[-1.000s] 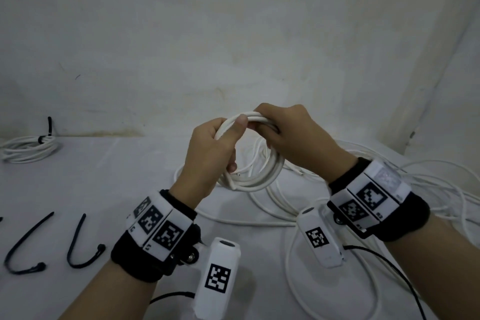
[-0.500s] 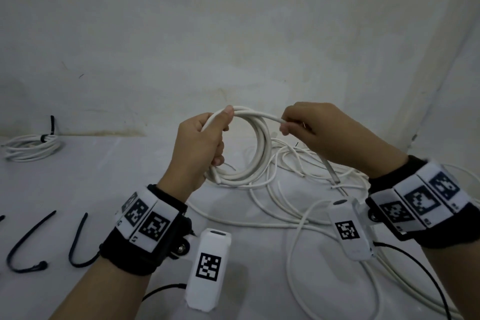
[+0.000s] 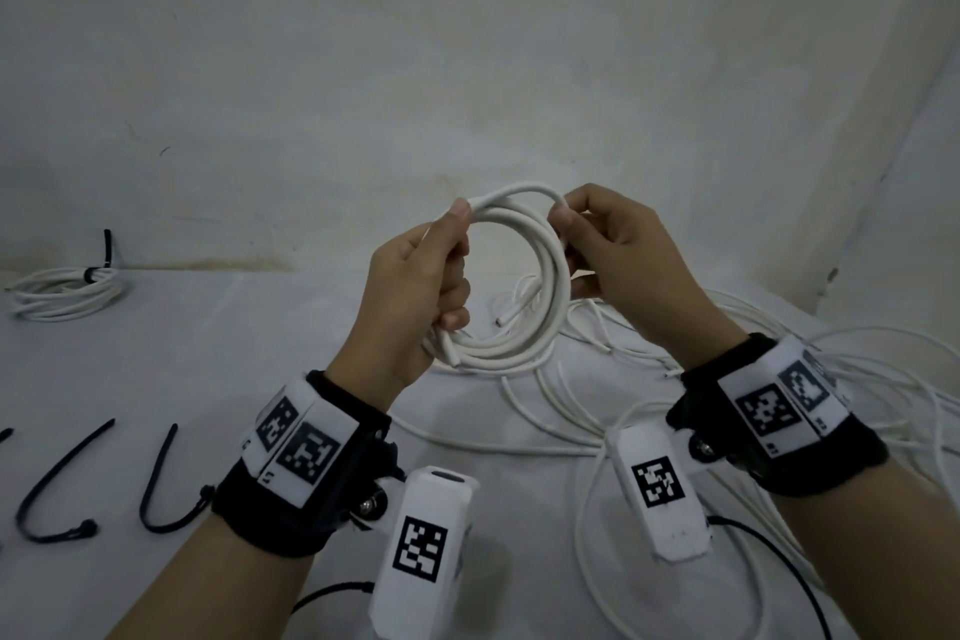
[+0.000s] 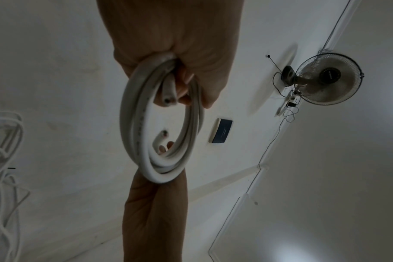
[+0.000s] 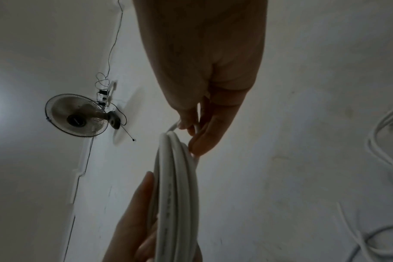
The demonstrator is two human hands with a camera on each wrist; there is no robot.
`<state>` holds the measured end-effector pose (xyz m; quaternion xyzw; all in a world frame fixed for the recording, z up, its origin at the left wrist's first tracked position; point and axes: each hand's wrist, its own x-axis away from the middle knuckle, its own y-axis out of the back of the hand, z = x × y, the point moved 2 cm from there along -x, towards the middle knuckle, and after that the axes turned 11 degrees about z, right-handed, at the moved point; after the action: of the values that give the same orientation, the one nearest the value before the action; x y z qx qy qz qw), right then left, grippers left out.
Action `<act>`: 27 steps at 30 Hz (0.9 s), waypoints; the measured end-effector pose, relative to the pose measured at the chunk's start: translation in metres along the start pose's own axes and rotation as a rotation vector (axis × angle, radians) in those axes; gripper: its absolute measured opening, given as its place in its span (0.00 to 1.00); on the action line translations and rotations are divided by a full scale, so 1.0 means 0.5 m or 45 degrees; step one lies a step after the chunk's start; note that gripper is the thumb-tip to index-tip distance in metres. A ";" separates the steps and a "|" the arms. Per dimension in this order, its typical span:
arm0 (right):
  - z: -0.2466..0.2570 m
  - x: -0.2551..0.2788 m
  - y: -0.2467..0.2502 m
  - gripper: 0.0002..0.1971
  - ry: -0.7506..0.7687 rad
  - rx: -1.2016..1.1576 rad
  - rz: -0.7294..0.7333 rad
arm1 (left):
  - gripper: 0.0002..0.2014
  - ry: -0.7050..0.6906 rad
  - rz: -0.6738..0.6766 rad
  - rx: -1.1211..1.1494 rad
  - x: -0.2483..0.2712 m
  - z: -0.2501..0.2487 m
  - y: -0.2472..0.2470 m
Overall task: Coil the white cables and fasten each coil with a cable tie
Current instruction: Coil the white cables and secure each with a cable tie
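A white cable coil (image 3: 524,276) is held upright above the worktop (image 3: 260,379) between both hands. The left side of the coil is grasped in the grip of the left hand (image 3: 415,296), with the thumb pressed on the top strand. The upper right of the coil is pinched in the grip of the right hand (image 3: 628,265). A cut cable end (image 4: 168,99) is seen beside the left fingers. Loose white cables (image 3: 779,379) are spread on the worktop to the right. A tied coil (image 3: 62,291) lies far left, and two black cable ties (image 3: 156,483) lie near left.
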<state>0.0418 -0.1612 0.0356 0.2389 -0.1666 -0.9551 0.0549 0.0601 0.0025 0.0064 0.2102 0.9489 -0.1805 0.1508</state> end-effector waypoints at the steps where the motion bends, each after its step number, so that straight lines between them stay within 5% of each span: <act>1: -0.002 0.002 -0.005 0.08 -0.001 -0.012 0.027 | 0.17 -0.002 -0.015 0.006 -0.001 0.001 0.001; 14: 0.013 0.034 -0.061 0.16 0.142 -0.051 0.039 | 0.17 -0.047 -0.145 0.016 -0.001 -0.002 0.010; 23: 0.007 0.003 -0.075 0.18 0.186 0.737 -0.191 | 0.18 -0.108 -0.182 -0.036 -0.006 -0.006 0.021; 27: 0.010 -0.007 -0.092 0.10 0.233 0.633 -0.316 | 0.18 -0.144 -0.145 -0.042 -0.009 -0.016 0.028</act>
<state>0.0415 -0.1161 0.0255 0.3488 -0.3593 -0.8589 -0.1077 0.0686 0.0163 0.0112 0.1428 0.9521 -0.1848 0.1973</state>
